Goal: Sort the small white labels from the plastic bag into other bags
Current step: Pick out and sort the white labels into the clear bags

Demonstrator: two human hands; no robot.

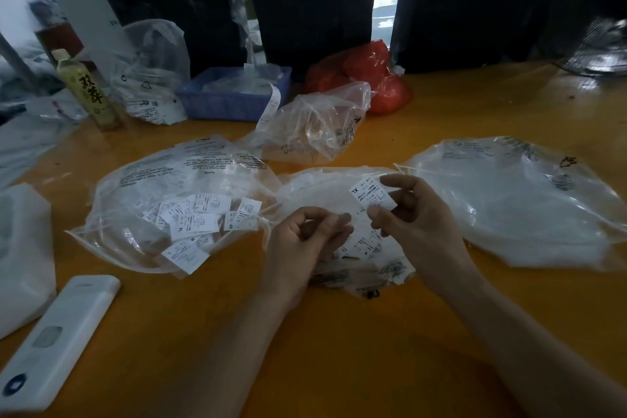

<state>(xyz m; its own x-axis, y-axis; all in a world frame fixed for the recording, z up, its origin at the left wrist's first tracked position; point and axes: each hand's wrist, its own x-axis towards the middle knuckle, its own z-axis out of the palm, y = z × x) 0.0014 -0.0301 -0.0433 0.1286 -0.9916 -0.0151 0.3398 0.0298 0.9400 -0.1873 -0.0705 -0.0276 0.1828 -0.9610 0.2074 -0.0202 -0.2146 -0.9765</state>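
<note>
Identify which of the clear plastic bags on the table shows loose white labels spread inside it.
The clear bag on the left, beside the left hand: printed labels show through it. The right bag shows only a white mass.

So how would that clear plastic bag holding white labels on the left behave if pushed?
The clear plastic bag on the left looks thin and crumpled, so it would probably buckle rather than slide whole. The loose white labels inside seem light and would likely shift.
</note>
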